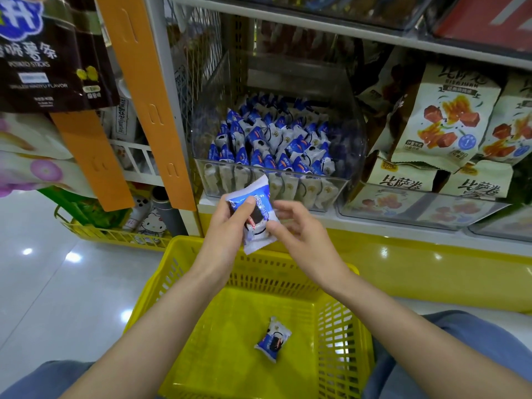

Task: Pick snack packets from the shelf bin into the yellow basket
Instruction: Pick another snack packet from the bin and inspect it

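Shop shelving (374, 36) at top holds a clear bin (276, 180) of blue packets (270, 139), centre. Below it the left hand (230, 228) grips one packet (260, 214); the right hand (302, 234) touches its edge with loose fingers. Another packet (273, 339) lies in the yellow basket (339, 326) beneath.

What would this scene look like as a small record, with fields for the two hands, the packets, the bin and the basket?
left hand: grips the held packet, thumb across its front
right hand: fingertips at the held packet's right edge; a pinch cannot be confirmed
shelf bin: clear, holds many blue-and-white packets
yellow basket: below the hands; one loose packet lies on its floor
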The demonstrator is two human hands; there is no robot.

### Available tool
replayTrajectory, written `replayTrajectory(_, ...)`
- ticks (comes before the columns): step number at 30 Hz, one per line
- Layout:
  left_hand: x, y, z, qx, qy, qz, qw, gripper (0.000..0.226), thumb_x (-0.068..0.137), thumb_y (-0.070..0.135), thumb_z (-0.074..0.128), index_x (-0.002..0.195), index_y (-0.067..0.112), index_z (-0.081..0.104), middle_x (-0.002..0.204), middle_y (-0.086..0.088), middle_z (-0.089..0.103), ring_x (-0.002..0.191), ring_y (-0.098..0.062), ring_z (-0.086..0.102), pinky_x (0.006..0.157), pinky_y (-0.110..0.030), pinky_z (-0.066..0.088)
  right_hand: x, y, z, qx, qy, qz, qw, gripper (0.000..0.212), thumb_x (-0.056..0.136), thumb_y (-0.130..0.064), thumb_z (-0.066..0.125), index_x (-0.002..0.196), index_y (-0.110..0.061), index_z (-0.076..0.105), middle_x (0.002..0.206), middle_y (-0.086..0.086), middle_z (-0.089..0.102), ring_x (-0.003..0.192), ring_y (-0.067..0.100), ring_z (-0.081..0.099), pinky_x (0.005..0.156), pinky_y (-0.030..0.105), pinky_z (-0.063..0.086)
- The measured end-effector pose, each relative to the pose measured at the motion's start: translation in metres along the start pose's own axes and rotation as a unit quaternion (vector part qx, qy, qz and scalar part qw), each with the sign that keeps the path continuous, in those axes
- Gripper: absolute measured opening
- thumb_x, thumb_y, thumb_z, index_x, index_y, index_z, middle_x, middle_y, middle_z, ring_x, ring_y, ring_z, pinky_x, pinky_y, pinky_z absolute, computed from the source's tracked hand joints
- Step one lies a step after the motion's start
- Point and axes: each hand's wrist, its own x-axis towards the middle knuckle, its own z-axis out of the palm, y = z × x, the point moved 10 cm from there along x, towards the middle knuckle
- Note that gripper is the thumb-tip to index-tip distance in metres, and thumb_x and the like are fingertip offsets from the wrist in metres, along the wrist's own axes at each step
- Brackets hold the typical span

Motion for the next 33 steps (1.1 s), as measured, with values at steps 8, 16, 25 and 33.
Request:
replayTrajectory(8, 0.002, 0.016, -0.007, 0.079, 0.005, 0.009, 0.997, 0.025, 0.095, 0.031, 0.047, 0.086, 0.015, 0.064, 0.069, 0.002, 0.07, 0.069, -0.014, 0.063, 0.069, -0.026, 0.048, -0.004, -0.005, 0.003, 0.065, -0.038, 0.029, 0.997, 0.027, 0.084, -0.008, 0.065, 0.098, -0.028, 0.056, 0.094, -0.008, 0.061, 0.075, 0.006, 0.059, 0.065, 0.021, 0.053)
replayTrajectory(16, 0.004, 0.068, 0.008, 0.232, -0.022, 0.187, 0.954, 0.022, 0.097, 0.027, 0.042, 0.084, 0.019, 0.058, 0.067, 0.005, 0.055, 0.057, 0.001, 0.05, 0.053, -0.011, 0.037, 0.0, -0.033, -0.011, 0.059, 0.017, -0.029, 0.998, 0.016, 0.082, -0.017, 0.064, 0.093, -0.028, 0.06, 0.085, -0.013, 0.066, 0.08, 0.001, 0.06, 0.073, 0.015, 0.05)
replayTrajectory(25, 0.033, 0.095, 0.016, 0.608, 0.009, 0.331, 0.721, 0.033, 0.098, 0.033, 0.033, 0.112, 0.015, 0.057, 0.11, -0.003, 0.061, 0.106, -0.02, 0.05, 0.088, -0.028, 0.027, 0.114, -0.077, -0.081, -0.234, 0.196, -0.09, 0.948, 0.018, 0.087, -0.026, 0.063, 0.101, -0.016, 0.058, 0.074, -0.017, 0.051, 0.064, -0.01, 0.053, 0.056, -0.003, 0.035)
replayTrajectory(33, 0.037, 0.092, 0.018, 0.64, 0.017, 0.372, 0.673, 0.036, 0.093, 0.029, 0.036, 0.081, 0.013, 0.066, 0.077, -0.003, 0.066, 0.076, -0.025, 0.059, 0.076, -0.035, 0.037, 0.178, -0.032, -0.057, -0.484, 0.024, 0.084, 0.871, 0.027, 0.083, -0.024, 0.066, 0.096, -0.001, 0.063, 0.085, 0.012, 0.062, 0.075, 0.02, 0.057, 0.069, 0.033, 0.049)
